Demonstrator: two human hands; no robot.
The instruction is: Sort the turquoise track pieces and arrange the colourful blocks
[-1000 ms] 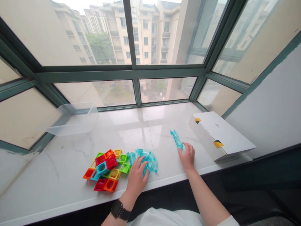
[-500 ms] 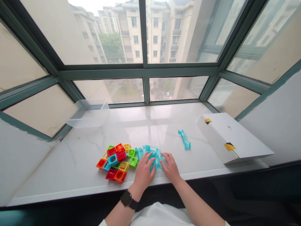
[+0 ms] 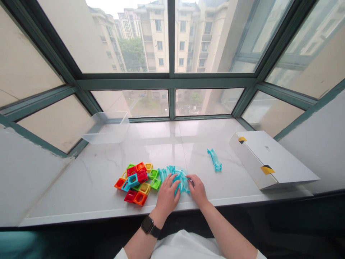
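A cluster of clear blue plastic track pieces [image 3: 183, 183] lies near the front edge of the sill. My left hand [image 3: 167, 192] rests over its near left part, fingers apart, hiding some pieces. At the cluster's right side, my right hand [image 3: 197, 190] has thumb and index finger pinched on the edge of a blue piece. Left of my hands is a heap of square plastic blocks [image 3: 144, 187] in red, orange, yellow, green and blue, each with a round hole. One separate blue track piece [image 3: 215, 160] lies farther right.
A clear plastic bin [image 3: 107, 138] stands at the back left by the window. On the right sits a white box [image 3: 280, 158] with yellow and black tabs. The white sill [image 3: 81, 201] ends at a front edge just before my body.
The view has turned slightly left, so everything sits a little farther right. My right thumb and index finger have closed together on the cluster's right edge. My left hand stays over the cluster.
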